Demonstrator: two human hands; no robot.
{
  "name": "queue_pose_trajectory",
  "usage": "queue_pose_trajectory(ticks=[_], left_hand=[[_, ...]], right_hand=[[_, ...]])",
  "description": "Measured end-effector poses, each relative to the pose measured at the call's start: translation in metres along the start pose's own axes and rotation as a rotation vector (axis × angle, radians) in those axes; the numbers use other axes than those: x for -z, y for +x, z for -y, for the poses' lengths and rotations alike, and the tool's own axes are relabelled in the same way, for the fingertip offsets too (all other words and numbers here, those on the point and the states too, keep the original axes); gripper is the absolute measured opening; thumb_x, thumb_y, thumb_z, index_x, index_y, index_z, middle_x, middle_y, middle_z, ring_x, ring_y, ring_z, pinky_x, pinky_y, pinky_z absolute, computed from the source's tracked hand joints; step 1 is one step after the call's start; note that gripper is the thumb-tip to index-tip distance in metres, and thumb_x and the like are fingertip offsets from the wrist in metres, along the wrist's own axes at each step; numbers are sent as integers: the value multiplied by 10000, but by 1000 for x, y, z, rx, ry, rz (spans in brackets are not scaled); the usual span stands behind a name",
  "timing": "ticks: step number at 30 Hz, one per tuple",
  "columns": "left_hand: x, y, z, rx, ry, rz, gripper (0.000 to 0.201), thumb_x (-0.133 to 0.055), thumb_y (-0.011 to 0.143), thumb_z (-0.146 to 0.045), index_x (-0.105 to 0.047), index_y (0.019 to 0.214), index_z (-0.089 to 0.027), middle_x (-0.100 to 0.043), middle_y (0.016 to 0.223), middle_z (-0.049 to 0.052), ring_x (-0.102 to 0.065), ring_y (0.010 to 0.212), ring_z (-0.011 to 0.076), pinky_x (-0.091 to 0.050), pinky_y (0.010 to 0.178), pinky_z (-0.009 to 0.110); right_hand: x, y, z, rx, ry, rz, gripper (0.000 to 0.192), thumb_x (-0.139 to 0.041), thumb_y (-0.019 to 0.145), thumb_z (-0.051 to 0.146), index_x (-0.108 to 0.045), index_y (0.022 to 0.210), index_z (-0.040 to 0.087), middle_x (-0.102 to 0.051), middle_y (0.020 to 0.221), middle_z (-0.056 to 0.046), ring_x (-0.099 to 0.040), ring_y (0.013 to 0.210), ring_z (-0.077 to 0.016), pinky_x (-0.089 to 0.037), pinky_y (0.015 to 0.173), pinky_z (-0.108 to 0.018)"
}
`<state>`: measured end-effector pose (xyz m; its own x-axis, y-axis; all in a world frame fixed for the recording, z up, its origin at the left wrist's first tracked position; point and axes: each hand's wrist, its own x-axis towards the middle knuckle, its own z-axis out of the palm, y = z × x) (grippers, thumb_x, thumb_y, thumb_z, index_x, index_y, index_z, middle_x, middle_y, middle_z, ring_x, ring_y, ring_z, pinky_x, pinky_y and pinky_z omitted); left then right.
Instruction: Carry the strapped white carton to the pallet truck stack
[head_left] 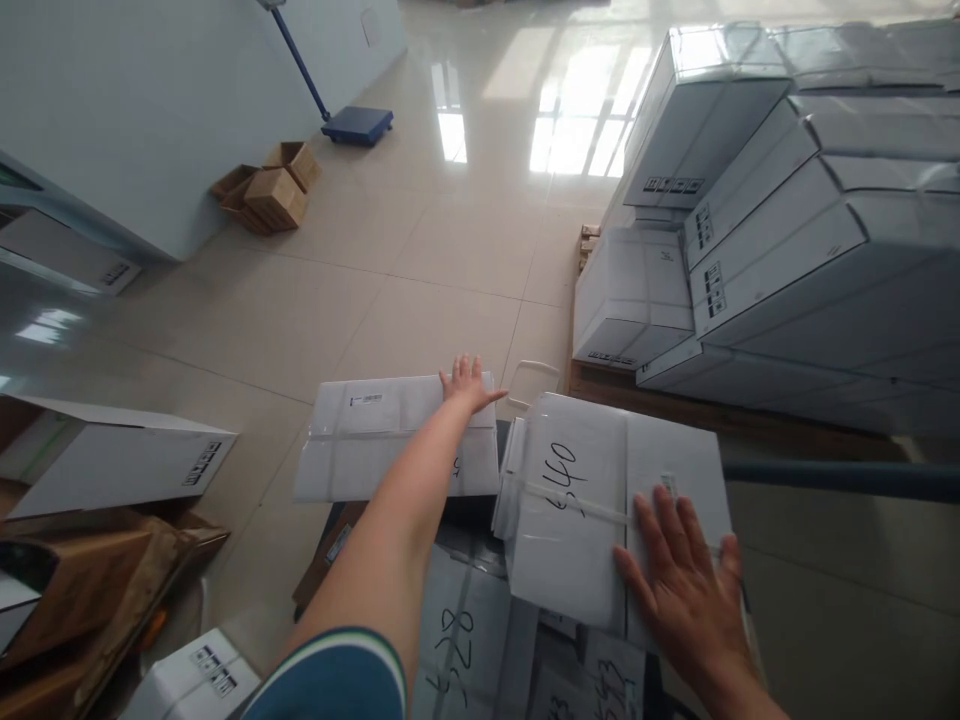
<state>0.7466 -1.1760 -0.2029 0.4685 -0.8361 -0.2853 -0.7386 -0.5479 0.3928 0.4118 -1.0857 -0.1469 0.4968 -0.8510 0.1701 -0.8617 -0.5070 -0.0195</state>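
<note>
My left hand is stretched forward, fingers spread, against the far edge of a white strapped carton with a small barcode label. My right hand lies with spread fingers on top of another white carton, tied with clear strapping and hand-marked "540". Below and between these two, a white box marked "528" shows in part. More marked boxes sit under the right one, partly hidden by it. My left forearm covers some of the left carton.
Large white cartons stand stacked on a wooden pallet at right. A dark horizontal bar runs below it. Brown boxes and a blue platform scale are by the wall. Opened cartons lie at left.
</note>
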Motion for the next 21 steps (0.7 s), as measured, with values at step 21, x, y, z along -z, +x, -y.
queue_pose_trajectory(ticks=[21], left_hand=[[-29,-153,-5,-73,-596,245,685,-320,807,-591,-378,1293,-111,-289,1425,137,-205,1331,216,-140,1099,363]], right_hand=[[-12,-9,3,-38,150,75,536,-295,866,495,-405,1314,222,-140,1407,-4,-80,1319,-229,127,1044,-516]])
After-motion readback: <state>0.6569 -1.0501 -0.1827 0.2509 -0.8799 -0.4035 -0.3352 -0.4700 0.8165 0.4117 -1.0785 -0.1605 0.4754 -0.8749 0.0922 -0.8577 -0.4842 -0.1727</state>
